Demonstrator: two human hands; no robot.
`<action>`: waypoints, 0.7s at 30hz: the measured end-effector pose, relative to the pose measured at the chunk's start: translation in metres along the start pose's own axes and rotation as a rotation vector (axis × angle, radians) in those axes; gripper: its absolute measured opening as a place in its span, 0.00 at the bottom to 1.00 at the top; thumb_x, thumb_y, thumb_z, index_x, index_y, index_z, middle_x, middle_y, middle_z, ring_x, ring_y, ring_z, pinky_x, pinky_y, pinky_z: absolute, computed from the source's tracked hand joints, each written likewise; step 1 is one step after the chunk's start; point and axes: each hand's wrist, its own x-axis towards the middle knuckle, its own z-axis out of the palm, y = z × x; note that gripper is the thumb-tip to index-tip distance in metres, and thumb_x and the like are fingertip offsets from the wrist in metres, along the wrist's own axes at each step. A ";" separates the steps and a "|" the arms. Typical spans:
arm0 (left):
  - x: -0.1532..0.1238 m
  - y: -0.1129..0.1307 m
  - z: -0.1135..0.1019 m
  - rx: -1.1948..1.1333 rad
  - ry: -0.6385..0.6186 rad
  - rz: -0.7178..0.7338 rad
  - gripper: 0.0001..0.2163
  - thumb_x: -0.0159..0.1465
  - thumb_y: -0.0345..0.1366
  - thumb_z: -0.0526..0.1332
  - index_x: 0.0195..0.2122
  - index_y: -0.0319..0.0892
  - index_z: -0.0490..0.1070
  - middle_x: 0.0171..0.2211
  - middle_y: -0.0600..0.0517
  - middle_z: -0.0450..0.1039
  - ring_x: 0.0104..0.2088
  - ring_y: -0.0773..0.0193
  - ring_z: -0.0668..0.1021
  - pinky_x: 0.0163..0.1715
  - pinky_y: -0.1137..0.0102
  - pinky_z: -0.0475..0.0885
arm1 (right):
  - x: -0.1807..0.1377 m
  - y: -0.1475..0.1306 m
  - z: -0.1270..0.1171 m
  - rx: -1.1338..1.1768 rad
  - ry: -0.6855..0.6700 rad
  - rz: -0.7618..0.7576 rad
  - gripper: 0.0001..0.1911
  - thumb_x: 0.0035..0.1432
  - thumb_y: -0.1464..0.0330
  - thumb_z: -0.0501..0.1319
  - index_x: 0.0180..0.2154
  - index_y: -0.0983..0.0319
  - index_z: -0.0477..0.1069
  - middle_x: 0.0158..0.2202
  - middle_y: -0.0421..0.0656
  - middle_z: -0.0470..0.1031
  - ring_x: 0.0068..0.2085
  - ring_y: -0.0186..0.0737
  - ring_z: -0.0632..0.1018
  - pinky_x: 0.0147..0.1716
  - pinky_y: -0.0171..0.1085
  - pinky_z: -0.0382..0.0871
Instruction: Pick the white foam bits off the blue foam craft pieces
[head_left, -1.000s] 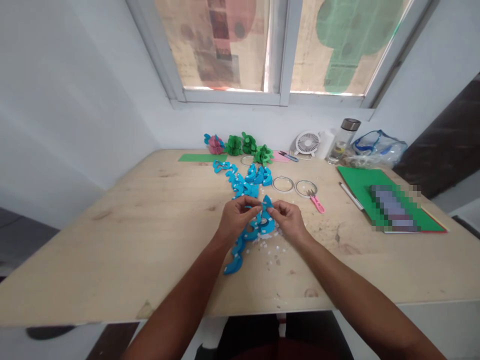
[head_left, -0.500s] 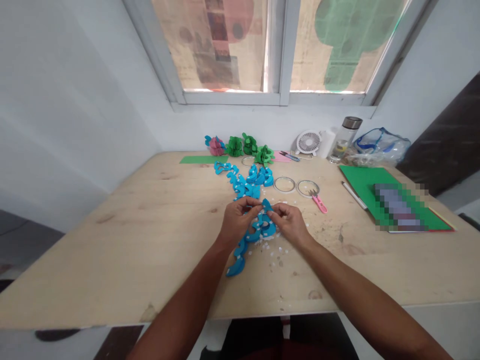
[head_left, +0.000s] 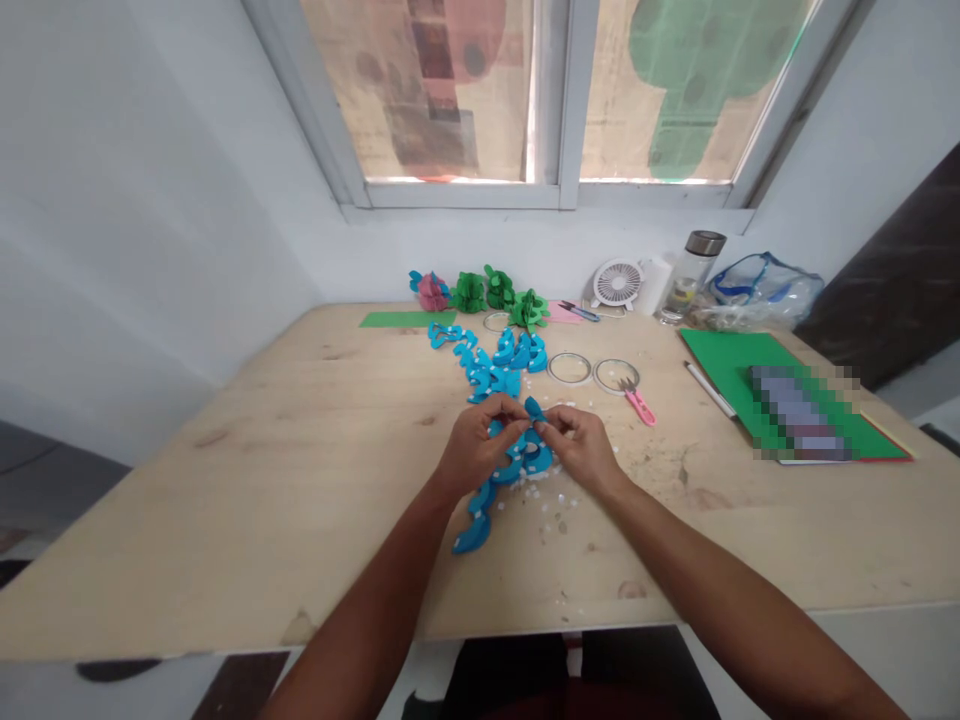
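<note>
Between my two hands is a small blue paper piece (head_left: 534, 408), raised over the table. My left hand (head_left: 484, 440) pinches its left side with thumb and fingertips. On its right side, my right hand (head_left: 579, 443) grips it the same way. Right below lie curved blue paper cut-outs (head_left: 472, 534) with small white patches on them, partly hidden by my hands. Further back is another cluster of blue paper cut-outs (head_left: 491, 378). Tiny white paper bits (head_left: 553, 503) are scattered by my right hand.
Two rolls of tape (head_left: 570, 381) lie beyond my right hand, with pink-handled snips (head_left: 639, 404) against one. Green paper figures (head_left: 470, 293), a small fan (head_left: 618, 285) and a glass bottle (head_left: 691, 275) line the wall. Green sheets (head_left: 720, 350) are at the right.
My left thumb and fingers have shifted slightly to the right, closer to my right fingertips. The rest looks the same.
</note>
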 end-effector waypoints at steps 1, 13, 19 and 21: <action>0.000 0.000 0.000 0.011 0.018 0.003 0.05 0.56 0.36 0.60 0.26 0.40 0.71 0.24 0.54 0.71 0.26 0.67 0.72 0.30 0.72 0.69 | 0.000 0.000 0.000 -0.010 0.003 -0.005 0.11 0.51 0.62 0.59 0.24 0.63 0.70 0.19 0.36 0.62 0.24 0.32 0.64 0.24 0.32 0.58; 0.001 -0.003 -0.001 0.004 0.117 -0.072 0.05 0.53 0.36 0.62 0.27 0.41 0.72 0.25 0.54 0.73 0.27 0.66 0.74 0.32 0.71 0.71 | -0.003 -0.003 -0.002 -0.109 0.012 -0.131 0.11 0.54 0.62 0.58 0.28 0.63 0.73 0.23 0.41 0.70 0.27 0.36 0.69 0.29 0.34 0.62; 0.001 -0.001 -0.005 -0.001 0.058 -0.067 0.05 0.54 0.36 0.62 0.26 0.41 0.70 0.24 0.54 0.71 0.26 0.67 0.72 0.30 0.72 0.69 | -0.003 -0.005 -0.002 -0.135 0.002 -0.132 0.11 0.54 0.63 0.57 0.27 0.62 0.72 0.22 0.40 0.69 0.27 0.36 0.69 0.29 0.33 0.61; 0.002 0.002 -0.006 0.007 0.012 -0.048 0.05 0.55 0.36 0.61 0.26 0.40 0.70 0.24 0.54 0.71 0.26 0.67 0.72 0.30 0.72 0.69 | -0.003 -0.004 -0.002 -0.133 0.005 -0.119 0.10 0.54 0.64 0.57 0.26 0.62 0.71 0.22 0.39 0.68 0.26 0.35 0.69 0.28 0.33 0.61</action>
